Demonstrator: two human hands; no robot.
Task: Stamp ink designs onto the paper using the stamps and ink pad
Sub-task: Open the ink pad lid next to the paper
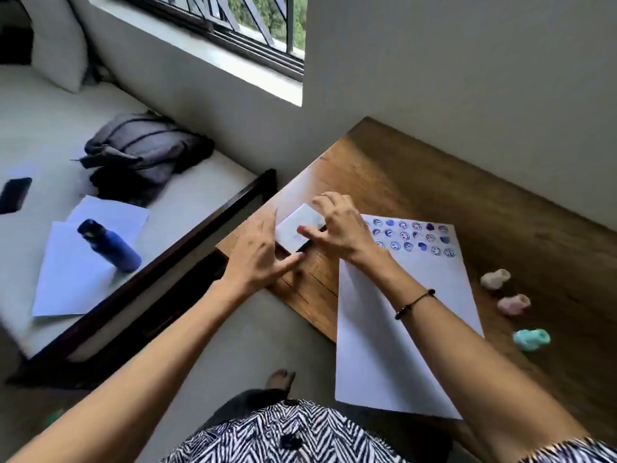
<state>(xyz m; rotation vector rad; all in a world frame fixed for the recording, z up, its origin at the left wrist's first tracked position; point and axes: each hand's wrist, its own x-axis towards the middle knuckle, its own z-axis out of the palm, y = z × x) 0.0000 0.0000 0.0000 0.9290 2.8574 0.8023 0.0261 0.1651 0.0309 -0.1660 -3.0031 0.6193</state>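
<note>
A white sheet of paper (400, 335) lies on the wooden table (450, 195), with three rows of blue stamped faces and hearts along its far edge. Left of the paper sits the ink pad (297, 230), a flat case with a white lid over a dark base. My left hand (258, 259) rests against its near left side, thumb at the base. My right hand (337, 228) grips the lid from the right, fingers curled over its far edge. Three small stamps lie right of the paper: cream (495, 279), pink (514, 304) and teal (531, 339).
The table's left edge runs close beside a bed with a dark wooden frame (187, 248). On the bed lie loose white sheets (73, 275), a blue bottle (110, 245), a grey bag (147, 152) and a dark phone (15, 193). A wall stands behind the table.
</note>
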